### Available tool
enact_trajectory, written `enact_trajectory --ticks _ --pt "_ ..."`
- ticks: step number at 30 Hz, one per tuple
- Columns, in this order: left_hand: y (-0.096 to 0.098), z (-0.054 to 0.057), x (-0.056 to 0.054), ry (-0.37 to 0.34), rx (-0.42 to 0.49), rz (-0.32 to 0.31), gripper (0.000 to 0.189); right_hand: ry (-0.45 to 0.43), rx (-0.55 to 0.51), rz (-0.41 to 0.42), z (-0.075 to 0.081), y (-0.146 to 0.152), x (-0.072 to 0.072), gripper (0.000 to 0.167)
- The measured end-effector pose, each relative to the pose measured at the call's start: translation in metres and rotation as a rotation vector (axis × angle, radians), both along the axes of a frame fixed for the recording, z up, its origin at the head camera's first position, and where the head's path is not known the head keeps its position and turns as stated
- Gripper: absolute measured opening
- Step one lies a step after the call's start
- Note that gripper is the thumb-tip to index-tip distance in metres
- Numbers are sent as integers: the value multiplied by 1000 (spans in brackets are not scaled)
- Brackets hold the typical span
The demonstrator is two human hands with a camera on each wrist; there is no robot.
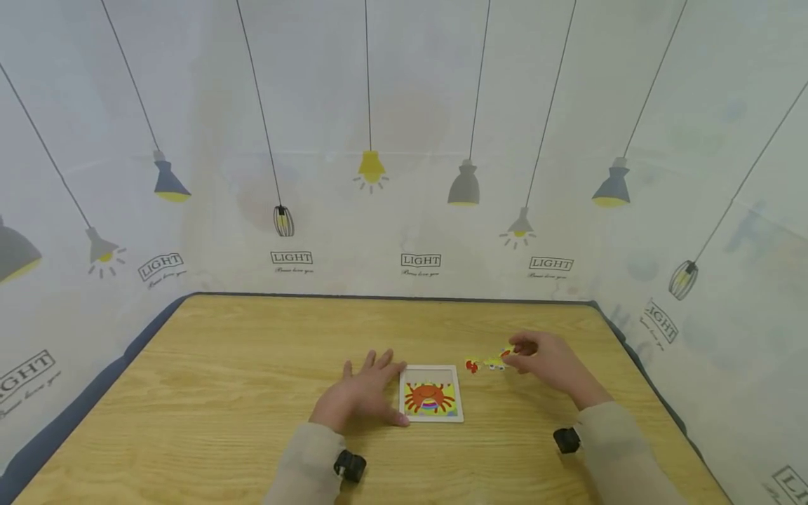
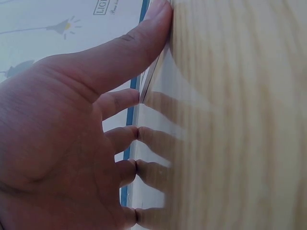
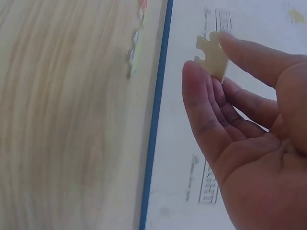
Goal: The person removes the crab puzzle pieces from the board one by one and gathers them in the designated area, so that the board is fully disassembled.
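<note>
A small square crab jigsaw puzzle in a white tray (image 1: 435,419) lies on the table. Its lower part shows an orange crab on yellow; a bare strip runs along the top. My left hand (image 1: 366,393) rests at the tray's left side, fingers spread, thumb by the lower corner and index fingertip by the upper one. To the right of the tray, my right hand (image 1: 546,359) pinches a jigsaw piece (image 3: 217,60) between thumb and fingers, its plain pale back towards the wrist camera. Loose jigsaw pieces (image 1: 472,365) lie between the tray and that hand.
The wooden table (image 1: 240,379) has a dark blue edge (image 1: 391,297) along its back and sides. Behind it hangs a pale sheet (image 1: 416,203) printed with lamps. A black wrist camera (image 1: 350,466) sits on the left wrist, another black camera (image 1: 566,440) on the right.
</note>
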State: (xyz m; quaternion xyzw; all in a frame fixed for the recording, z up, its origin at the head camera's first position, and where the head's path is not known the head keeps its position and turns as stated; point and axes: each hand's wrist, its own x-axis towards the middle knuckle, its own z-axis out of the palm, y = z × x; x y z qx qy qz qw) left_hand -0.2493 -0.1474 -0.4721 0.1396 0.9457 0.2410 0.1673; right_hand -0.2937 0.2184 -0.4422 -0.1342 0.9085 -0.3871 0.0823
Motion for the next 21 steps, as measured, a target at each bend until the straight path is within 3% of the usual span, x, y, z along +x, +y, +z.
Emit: enact_trajectory --ticks 7,14,21 --pt "2 -1 1 -8 1 0 105 -2 -41 -36 -21 37 -2 53" --pt "4 -4 4 -12 6 -12 105 -42 119 -5 -41 55 -3 33" --pt "3 0 3 14 -17 -2 104 -31 117 11 -41 48 -16 24"
